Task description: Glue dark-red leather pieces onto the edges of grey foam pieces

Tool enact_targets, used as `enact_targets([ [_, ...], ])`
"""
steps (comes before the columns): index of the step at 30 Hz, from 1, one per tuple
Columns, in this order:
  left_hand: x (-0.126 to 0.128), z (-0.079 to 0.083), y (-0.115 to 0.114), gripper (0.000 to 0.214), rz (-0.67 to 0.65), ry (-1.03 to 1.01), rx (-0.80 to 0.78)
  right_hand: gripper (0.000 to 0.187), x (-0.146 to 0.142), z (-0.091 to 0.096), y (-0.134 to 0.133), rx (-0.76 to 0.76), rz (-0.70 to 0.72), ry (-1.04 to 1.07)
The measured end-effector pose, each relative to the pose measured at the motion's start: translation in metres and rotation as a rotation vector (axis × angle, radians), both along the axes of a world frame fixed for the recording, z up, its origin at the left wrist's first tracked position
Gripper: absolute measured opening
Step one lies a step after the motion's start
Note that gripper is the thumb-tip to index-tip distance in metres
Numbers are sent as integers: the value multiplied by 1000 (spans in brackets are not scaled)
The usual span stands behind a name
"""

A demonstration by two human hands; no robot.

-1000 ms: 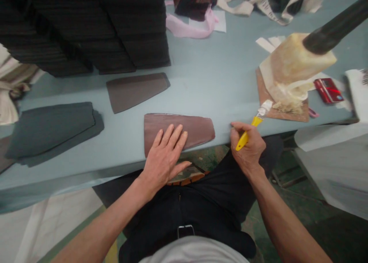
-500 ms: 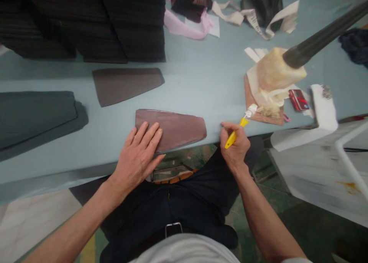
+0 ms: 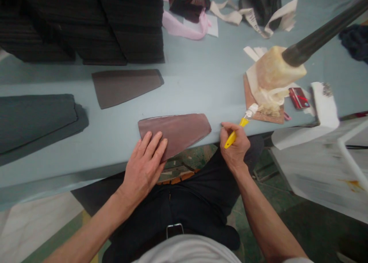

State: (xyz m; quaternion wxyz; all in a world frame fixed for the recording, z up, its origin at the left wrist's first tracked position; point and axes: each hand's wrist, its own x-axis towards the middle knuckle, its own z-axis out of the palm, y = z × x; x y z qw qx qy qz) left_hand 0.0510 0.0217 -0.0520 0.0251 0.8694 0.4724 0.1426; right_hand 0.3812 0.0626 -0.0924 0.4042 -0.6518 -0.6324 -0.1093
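A tapered reddish-brown leather-like piece (image 3: 184, 130) lies at the table's front edge, its near corner jutting past the edge. My left hand (image 3: 146, 159) holds its near left part, fingers stretched over the top and the thumb mostly hidden at the underside. To the right, my right hand (image 3: 235, 142) is closed round a yellow-handled brush (image 3: 244, 122). The brush's whitish head points away from me, close to a glue-smeared brown board (image 3: 249, 96). On that board stands a cream-coloured block (image 3: 273, 69) with a dark rod rising from it.
Tall dark stacks (image 3: 135, 29) stand at the back left. A dark brown tapered piece (image 3: 126, 87) and a dark green-grey pile (image 3: 34, 121) lie on the blue-grey table (image 3: 198, 83). A red box (image 3: 299, 98) sits at right; pink cloth (image 3: 189, 29) and scraps lie behind.
The reddish-brown piece has shifted slightly right and turned, its right end now angled farther from me. My left hand moved with it, its thumb tucking in. My right hand stayed still with the brush.
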Motion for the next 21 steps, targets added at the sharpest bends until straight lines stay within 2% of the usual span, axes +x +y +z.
enact_targets([
  [4,2,-2,-5,57,70,-40,52,11,0,0,0,8,8,-13],
  [7,-6,-5,2,56,12,-69,81,8,0,-1,0,14,14,-21],
  [13,-22,-5,8,69,-93,-120,104,7,0,-1,1,71,70,-55],
  [17,-27,0,9,69,-124,-209,68,9,-2,0,1,105,82,-73],
  [21,-30,14,16,61,-103,-320,0,12,-3,2,2,108,91,-60],
])
